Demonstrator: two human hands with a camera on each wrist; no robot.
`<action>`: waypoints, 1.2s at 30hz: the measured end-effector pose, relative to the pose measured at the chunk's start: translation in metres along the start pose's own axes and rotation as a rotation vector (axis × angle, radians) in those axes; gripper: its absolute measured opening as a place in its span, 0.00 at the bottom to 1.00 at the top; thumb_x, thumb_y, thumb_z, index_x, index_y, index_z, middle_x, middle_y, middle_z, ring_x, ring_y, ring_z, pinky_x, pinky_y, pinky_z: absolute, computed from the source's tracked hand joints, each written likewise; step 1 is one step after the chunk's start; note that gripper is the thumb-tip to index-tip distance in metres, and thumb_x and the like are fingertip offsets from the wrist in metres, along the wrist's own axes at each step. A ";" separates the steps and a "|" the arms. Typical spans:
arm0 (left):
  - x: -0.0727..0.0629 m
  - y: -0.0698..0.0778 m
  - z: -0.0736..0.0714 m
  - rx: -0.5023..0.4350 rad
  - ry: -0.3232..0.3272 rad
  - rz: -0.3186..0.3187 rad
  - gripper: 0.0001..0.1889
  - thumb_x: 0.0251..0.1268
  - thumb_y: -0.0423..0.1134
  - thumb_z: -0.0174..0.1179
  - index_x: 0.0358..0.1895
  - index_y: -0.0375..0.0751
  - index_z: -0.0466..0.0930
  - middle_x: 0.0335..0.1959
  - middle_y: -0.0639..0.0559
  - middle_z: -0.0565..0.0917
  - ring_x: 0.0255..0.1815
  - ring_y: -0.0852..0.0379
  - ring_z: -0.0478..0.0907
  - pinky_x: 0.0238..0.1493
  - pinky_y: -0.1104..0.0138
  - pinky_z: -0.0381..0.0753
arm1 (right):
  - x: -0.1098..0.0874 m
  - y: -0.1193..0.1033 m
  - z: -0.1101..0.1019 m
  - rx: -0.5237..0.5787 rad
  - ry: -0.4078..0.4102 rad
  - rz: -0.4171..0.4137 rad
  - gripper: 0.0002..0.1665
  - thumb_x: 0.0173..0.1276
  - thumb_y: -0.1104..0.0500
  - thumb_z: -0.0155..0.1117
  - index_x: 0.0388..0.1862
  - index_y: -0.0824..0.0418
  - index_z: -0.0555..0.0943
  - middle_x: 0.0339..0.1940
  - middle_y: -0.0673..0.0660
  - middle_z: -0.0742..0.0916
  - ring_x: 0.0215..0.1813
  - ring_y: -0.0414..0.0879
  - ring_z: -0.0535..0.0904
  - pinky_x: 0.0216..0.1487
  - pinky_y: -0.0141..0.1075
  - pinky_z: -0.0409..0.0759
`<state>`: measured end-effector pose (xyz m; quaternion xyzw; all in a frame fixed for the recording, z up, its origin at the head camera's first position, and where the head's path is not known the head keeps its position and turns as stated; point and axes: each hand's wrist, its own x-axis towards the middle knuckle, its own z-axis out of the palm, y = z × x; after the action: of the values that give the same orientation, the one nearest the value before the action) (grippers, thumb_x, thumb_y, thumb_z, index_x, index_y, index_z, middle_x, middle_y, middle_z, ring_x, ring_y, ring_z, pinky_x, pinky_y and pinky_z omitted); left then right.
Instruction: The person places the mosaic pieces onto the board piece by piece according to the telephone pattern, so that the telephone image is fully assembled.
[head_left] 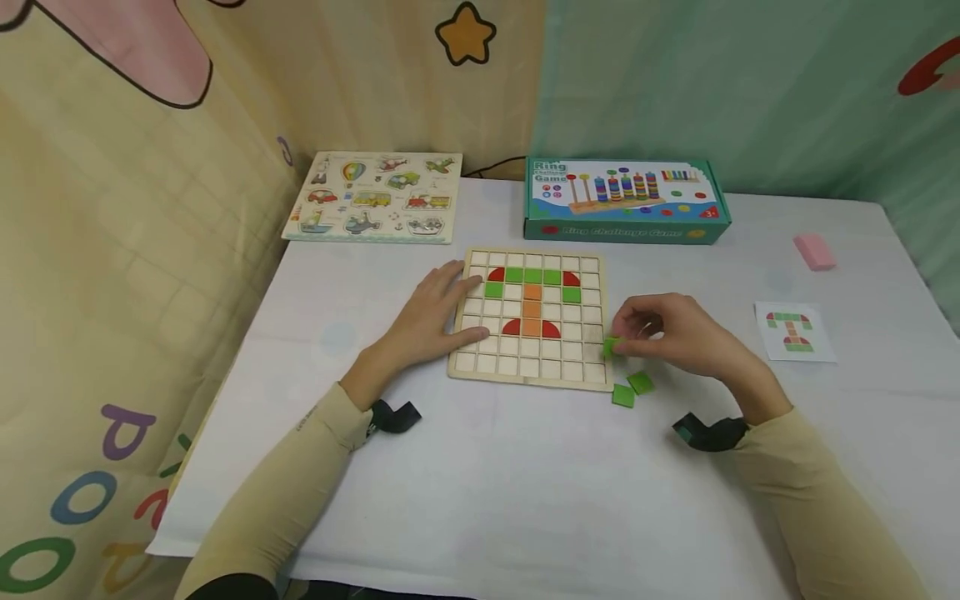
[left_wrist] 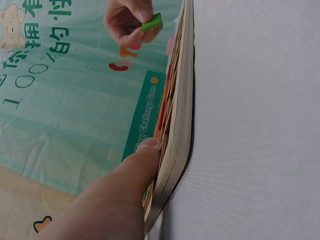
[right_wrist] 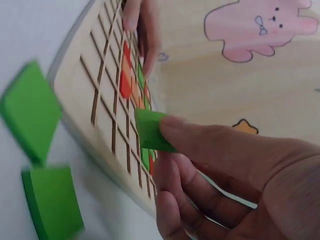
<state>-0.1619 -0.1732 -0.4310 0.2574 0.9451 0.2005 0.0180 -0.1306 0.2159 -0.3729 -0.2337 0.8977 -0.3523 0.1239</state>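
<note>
A wooden grid board point(head_left: 532, 367) lies flat on the table with green, orange and red pieces set in its squares. My left hand point(head_left: 431, 317) rests on the board's left edge, fingers spread and thumb on the near-left squares. Between thumb and fingertips my right hand point(head_left: 678, 333) pinches a green square tile point(right_wrist: 152, 131), held over the board's right edge. Two more green tiles point(head_left: 623, 396) point(right_wrist: 54, 202) lie on the table just off the board's near-right corner.
Behind the board stand a picture puzzle point(head_left: 375, 197) and a Ring Challenge Game box point(head_left: 626, 200). Off to the right are a pattern card point(head_left: 795, 332) and a pink block point(head_left: 814, 252). Curtains hang behind and at the left of the white table.
</note>
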 end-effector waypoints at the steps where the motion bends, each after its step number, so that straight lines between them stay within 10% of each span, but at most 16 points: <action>1: 0.000 0.000 0.000 0.004 0.002 0.002 0.46 0.68 0.66 0.64 0.82 0.46 0.63 0.86 0.41 0.54 0.88 0.41 0.48 0.88 0.50 0.42 | 0.003 -0.004 0.006 0.025 0.022 0.009 0.08 0.68 0.57 0.78 0.40 0.56 0.86 0.36 0.51 0.86 0.42 0.47 0.81 0.45 0.29 0.82; 9: 0.002 -0.002 0.003 -0.011 0.005 0.011 0.46 0.68 0.67 0.64 0.82 0.48 0.63 0.87 0.41 0.53 0.88 0.43 0.46 0.88 0.50 0.42 | 0.013 -0.015 0.057 0.150 0.207 0.057 0.08 0.69 0.59 0.77 0.44 0.60 0.87 0.37 0.55 0.90 0.39 0.47 0.86 0.42 0.25 0.84; 17: 0.002 -0.002 0.000 -0.008 0.010 0.023 0.46 0.68 0.67 0.64 0.82 0.46 0.63 0.86 0.40 0.54 0.88 0.42 0.46 0.88 0.50 0.41 | 0.013 -0.010 0.083 0.150 0.326 -0.114 0.08 0.68 0.57 0.78 0.45 0.53 0.90 0.40 0.48 0.91 0.37 0.39 0.84 0.39 0.25 0.81; 36: 0.001 -0.005 0.000 -0.022 0.005 0.006 0.46 0.67 0.68 0.64 0.82 0.48 0.63 0.87 0.42 0.53 0.88 0.42 0.45 0.88 0.47 0.44 | 0.017 -0.014 0.101 0.002 0.478 -0.316 0.09 0.63 0.64 0.81 0.42 0.58 0.91 0.41 0.51 0.90 0.36 0.40 0.82 0.38 0.26 0.78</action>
<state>-0.1654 -0.1764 -0.4322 0.2596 0.9421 0.2116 0.0176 -0.1018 0.1403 -0.4368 -0.2807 0.8536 -0.4132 -0.1476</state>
